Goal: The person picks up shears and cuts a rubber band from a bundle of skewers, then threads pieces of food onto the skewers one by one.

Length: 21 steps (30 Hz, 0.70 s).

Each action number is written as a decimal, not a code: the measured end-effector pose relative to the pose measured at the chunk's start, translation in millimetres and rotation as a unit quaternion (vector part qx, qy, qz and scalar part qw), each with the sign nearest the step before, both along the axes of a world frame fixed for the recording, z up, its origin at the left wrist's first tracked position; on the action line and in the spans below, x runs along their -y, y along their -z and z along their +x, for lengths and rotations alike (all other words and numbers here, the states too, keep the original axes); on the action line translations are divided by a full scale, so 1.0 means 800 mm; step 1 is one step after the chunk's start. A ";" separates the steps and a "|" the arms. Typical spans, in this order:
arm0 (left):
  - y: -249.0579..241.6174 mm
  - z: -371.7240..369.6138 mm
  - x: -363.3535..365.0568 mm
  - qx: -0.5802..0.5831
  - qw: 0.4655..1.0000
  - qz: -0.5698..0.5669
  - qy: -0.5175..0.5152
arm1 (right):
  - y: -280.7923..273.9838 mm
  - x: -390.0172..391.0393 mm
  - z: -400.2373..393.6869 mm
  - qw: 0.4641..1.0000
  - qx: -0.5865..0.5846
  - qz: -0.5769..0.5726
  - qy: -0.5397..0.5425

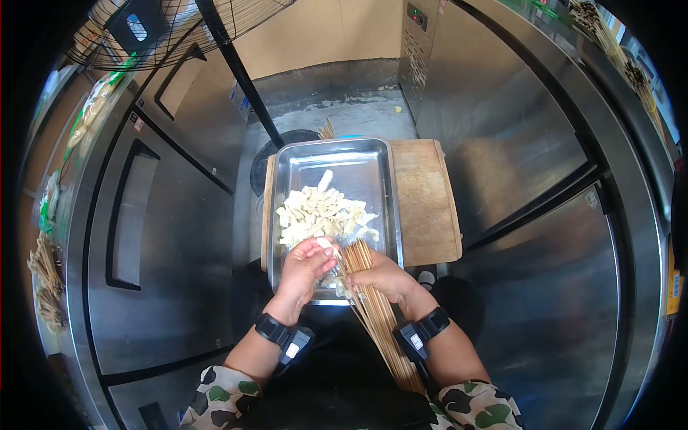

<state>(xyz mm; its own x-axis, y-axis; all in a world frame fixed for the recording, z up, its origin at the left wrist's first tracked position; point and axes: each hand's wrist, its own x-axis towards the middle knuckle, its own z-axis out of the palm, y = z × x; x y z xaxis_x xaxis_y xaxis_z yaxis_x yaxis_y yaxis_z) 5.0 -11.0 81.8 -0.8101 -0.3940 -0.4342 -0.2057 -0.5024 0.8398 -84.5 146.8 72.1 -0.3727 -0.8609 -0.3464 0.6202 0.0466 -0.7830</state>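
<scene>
Skewer bundle (373, 301) in right hand (383, 276), no legible writing (left hand (307, 266) w/ food piece (325, 243))

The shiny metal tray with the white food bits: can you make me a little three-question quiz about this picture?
1. True or false: the rectangular steel tray sits on a wooden board.
2. Which hand grips the bundle of thin bamboo skewers? A) left hand B) right hand
3. Fill in: the left hand pinches a pale ____ piece between its fingers.

Key
1. True.
2. B, the right hand wraps around the bundle.
3. Food, like the heap of pale cut food pieces in the tray.
</scene>
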 end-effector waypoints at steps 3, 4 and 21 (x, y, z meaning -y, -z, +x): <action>0.000 0.001 0.000 -0.002 0.999 -0.029 0.017 | -0.010 -0.001 0.000 1.000 0.003 0.002 0.000; 0.001 0.002 0.001 -0.004 0.999 -0.038 0.020 | -0.010 -0.001 0.000 1.000 0.003 0.001 -0.001; 0.002 -0.006 0.002 -0.016 0.991 -0.133 0.032 | 0.002 0.002 0.000 1.000 -0.011 0.010 -0.002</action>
<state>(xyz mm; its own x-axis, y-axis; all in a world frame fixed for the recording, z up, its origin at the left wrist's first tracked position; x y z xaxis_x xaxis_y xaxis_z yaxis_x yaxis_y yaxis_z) 0.5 -12.5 80.2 -0.8489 -0.4380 -0.2958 -0.2011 -0.2498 0.9472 -84.2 145.1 70.6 -0.3767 -0.8559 -0.3542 0.6021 0.0644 -0.7958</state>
